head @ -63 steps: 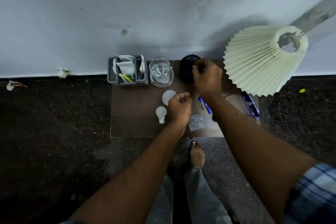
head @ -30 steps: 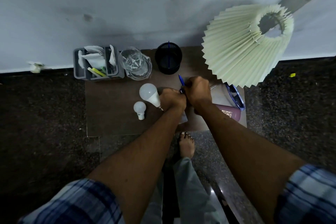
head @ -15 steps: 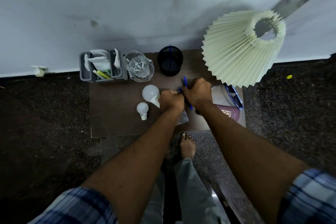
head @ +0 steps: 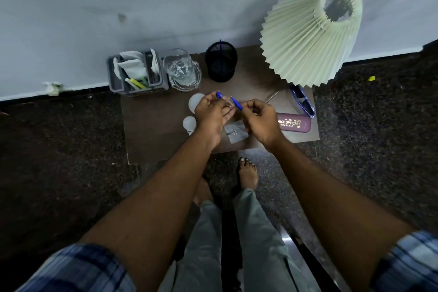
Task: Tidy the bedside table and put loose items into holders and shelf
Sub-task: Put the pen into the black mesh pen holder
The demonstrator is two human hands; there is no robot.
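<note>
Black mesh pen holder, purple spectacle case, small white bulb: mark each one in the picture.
Black mesh pen holder [head: 220,74], head view, on its front mesh wall.
Purple spectacle case [head: 294,124], head view, on the lettered top face.
Small white bulb [head: 189,123], head view, on the round globe.

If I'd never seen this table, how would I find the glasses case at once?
Find the big pleated cream lampshade over the right side of the brown table. Under its edge lie blue-framed glasses, and just nearer the person lies the glasses case. It is the only maroon thing there, a long rounded box with gold lettering.
</note>
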